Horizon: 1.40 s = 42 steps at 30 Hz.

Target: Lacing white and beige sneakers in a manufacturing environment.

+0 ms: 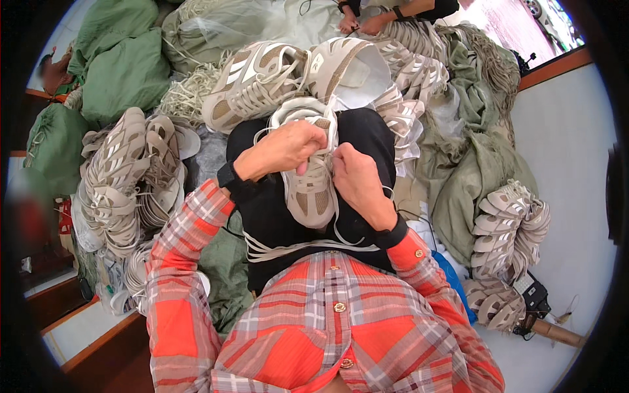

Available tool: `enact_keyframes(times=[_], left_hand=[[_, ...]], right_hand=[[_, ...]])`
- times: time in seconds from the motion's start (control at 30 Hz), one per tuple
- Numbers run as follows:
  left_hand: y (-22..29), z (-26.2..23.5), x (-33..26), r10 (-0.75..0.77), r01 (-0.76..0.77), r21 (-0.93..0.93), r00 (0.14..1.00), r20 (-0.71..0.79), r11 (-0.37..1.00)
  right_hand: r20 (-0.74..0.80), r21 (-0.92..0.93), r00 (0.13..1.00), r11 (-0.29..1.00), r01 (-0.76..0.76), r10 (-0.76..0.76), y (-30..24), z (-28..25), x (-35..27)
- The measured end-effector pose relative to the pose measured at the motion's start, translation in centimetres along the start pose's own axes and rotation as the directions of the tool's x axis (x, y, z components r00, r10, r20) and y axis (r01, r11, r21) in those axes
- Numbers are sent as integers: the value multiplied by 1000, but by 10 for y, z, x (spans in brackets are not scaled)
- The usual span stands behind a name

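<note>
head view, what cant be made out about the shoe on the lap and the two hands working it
- Head view: lace holes of the beige shoe are hidden by the left hand and right hand.
- Fingertips of both hands curl out of sight, so the exact grip on the white lace is unclear.
- The shoe's sole faces away.
- Another person's hands at the top edge are cut off and too small.

The shoe upper [313, 190] showed matt beige mesh with smooth cream overlays; its lace [308, 245] was white woven cord. Sacks [124, 72] were coarse green cloth; the shirt [321, 334] soft checked cloth.
</note>
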State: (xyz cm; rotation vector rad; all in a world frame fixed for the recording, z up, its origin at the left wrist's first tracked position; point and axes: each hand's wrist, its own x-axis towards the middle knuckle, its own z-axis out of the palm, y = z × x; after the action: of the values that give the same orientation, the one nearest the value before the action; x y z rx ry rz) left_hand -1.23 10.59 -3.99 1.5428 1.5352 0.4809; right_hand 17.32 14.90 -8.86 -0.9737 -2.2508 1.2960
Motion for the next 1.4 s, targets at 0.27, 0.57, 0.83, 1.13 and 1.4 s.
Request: enact_keyframes(times=[0.27,0.57,0.83,1.13,1.4], left_hand=[[10,5,-12,343,-137,759,932,-119,636],[-7,-15,-56,-263,254,-549,963,64,796],[-33,34,-67,-84,39,-999,996,39,-4],[-91,-64,-191,-168,-711,-519,652,-740,-473],[-113,-159,-349,-7,-885,-460,460,-888,75]], right_hand=[[-56,-464,904,813,353,-424,-26,-21,-5],[9,-541,954,801,257,-301,-24,-33,-17],[534,297,763,764,-572,364,-60,-98,-33],[575,-18,778,947,320,-252,-38,-86,-10],[150,295,989,955,-28,-17,-28,-22,30]])
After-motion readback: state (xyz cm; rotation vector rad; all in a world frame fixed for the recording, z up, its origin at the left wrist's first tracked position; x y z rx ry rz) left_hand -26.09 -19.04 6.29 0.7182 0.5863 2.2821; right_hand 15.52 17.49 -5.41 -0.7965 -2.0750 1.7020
